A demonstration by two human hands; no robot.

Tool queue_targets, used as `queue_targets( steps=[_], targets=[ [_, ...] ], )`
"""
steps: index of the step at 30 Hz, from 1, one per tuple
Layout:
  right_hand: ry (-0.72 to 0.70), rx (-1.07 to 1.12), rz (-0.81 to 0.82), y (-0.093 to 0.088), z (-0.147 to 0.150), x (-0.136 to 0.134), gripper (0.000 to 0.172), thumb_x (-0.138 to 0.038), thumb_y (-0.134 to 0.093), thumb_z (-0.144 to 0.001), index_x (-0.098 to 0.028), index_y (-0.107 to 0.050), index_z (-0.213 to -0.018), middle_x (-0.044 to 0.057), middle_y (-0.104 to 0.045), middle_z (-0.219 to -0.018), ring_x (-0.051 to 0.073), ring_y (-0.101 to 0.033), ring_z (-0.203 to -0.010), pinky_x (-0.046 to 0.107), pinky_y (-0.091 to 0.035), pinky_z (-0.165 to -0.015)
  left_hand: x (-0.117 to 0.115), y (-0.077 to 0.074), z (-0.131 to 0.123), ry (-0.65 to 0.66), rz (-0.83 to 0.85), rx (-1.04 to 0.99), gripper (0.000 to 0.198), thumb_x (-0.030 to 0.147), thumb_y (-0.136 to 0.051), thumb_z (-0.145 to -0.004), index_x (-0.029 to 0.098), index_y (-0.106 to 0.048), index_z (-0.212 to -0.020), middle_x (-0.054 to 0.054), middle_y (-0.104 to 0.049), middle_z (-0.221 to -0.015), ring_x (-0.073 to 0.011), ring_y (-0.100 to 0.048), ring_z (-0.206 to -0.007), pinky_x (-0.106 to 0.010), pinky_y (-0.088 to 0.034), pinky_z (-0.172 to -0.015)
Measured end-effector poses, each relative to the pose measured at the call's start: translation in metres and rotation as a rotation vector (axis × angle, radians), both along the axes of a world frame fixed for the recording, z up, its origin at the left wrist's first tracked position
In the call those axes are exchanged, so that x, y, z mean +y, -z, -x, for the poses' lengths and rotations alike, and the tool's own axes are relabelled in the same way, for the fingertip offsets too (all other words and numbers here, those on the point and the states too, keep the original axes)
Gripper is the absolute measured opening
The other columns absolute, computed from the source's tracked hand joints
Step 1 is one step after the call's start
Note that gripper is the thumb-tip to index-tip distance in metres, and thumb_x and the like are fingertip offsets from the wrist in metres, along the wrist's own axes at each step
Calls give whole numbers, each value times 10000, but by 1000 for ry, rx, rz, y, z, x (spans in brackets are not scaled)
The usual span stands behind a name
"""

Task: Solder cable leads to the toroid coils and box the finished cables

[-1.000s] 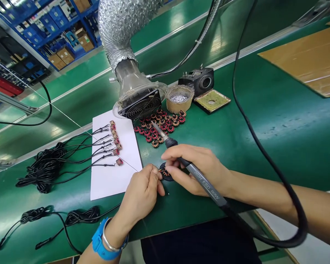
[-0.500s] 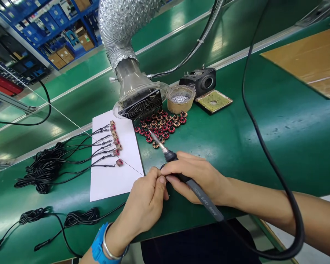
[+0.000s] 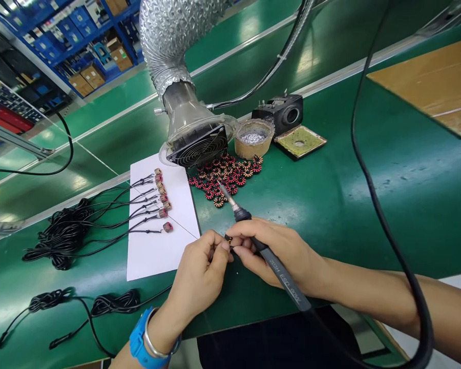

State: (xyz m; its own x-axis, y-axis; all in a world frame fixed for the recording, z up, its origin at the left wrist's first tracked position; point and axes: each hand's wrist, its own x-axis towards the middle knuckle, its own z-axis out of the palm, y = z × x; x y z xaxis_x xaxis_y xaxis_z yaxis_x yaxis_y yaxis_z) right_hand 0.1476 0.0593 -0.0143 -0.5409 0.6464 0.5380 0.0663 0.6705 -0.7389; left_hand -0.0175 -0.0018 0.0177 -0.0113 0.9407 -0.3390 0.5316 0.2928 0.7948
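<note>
My right hand (image 3: pixel 280 251) is wrapped round a soldering iron (image 3: pixel 278 269). Its metal tip points up and away, just in front of a heap of red and copper-coloured ring coils (image 3: pixel 230 177). Thumb and forefinger of that hand also meet my left hand (image 3: pixel 203 266) at a small dark ring coil (image 3: pixel 228 239). My left hand is closed in a pinch at this coil, which the fingertips mostly hide. A black cable (image 3: pixel 155 296) runs under my left hand, and a thin wire (image 3: pixel 184 229) reaches its knuckles. Where both end is hidden.
On white paper (image 3: pixel 176 251) lie several coils joined to black cables (image 3: pixel 67 230). A fume extractor (image 3: pixel 200 146) hangs above the heap. Behind stand a solder pot (image 3: pixel 253 146), a black iron holder (image 3: pixel 280 113) and a sponge tray (image 3: pixel 299 142). Cardboard (image 3: pixel 426 82) lies right.
My fingers have shifted slightly, and the small dark coil now shows between my hands. The soldering iron's tip has moved a little to the right.
</note>
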Motion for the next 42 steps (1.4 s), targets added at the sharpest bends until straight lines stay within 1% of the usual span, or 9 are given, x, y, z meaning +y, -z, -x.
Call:
queue_targets(
  steps=[5, 9, 13, 19, 24, 29, 32, 37, 42],
  targets=[
    [7, -45, 128, -3, -2, -4, 268, -68, -539, -837, -198, -525, -1071, 1, -638, -796, 125, -636, -716, 226, -537, -664, -3, 3, -1, -39, 47, -33, 277, 395, -415, -972, 202, -536, -815, 62, -478, -555, -96, -418, -488, -221, -306, -484],
    [5, -29, 117, -3, -2, -6, 284, -75, -550, -818, -202, -517, -1070, 9, -636, -834, 127, -623, -720, 237, -537, -676, -4, 2, -6, -69, 33, -58, 267, 383, -424, -967, 200, -508, -792, 61, -498, -530, -91, -444, -475, -199, -335, -467],
    [9, -15, 51, 1, -1, -5, 252, -57, -491, -850, -207, -511, -1052, 2, -601, -794, 132, -573, -709, 240, -503, -659, -4, 1, -6, -90, 103, -161, 234, 371, -429, -961, 198, -518, -831, 56, -536, -550, -89, -513, -462, -181, -414, -454],
    [-170, -70, -156, 13, -8, 0, 198, -109, -416, -936, -188, -516, -1087, 10, -554, -751, 159, -464, -694, 278, -439, -642, 3, 3, 2, -32, 288, -426, 250, 414, -541, -899, 173, -515, -835, -7, -664, -727, -86, -606, -505, -188, -506, -464],
    [-70, -88, -287, 9, -13, 6, 219, -105, -425, -944, -180, -545, -1111, 4, -528, -703, 156, -436, -646, 267, -407, -583, 7, 9, -5, -166, 300, -625, 373, 500, -644, -803, 174, -463, -803, 5, -661, -588, -93, -592, -423, -180, -493, -405],
    [101, 96, -82, 0, -27, 5, 328, -46, -496, -903, -190, -569, -1188, 29, -683, -856, 144, -619, -741, 274, -510, -690, 8, 13, -15, -292, 196, -567, 341, 469, -632, -816, 171, -465, -801, 13, -671, -589, -85, -591, -424, -179, -498, -416],
    [165, 133, 124, 2, -42, -1, 377, -137, -522, -924, -231, -553, -1288, 9, -675, -814, 133, -612, -658, 262, -499, -601, 8, 13, -19, -323, 181, -518, 304, 432, -618, -822, 174, -462, -790, 22, -658, -569, -86, -587, -423, -181, -495, -416],
    [200, 141, 210, 7, -58, -8, 238, -254, -552, -902, -233, -669, -1107, 27, -646, -751, 165, -570, -618, 295, -441, -543, 8, 12, -24, -338, 158, -464, 271, 404, -584, -842, 174, -459, -772, 22, -650, -569, -83, -584, -426, -184, -497, -424],
    [183, 190, 316, 5, -58, -10, 146, -233, -568, -869, -229, -644, -994, 23, -642, -712, 180, -599, -646, 269, -421, -506, 9, 12, -26, -327, 146, -447, 247, 383, -571, -856, 175, -464, -778, 21, -651, -577, -85, -588, -436, -187, -503, -433]
  ],
)
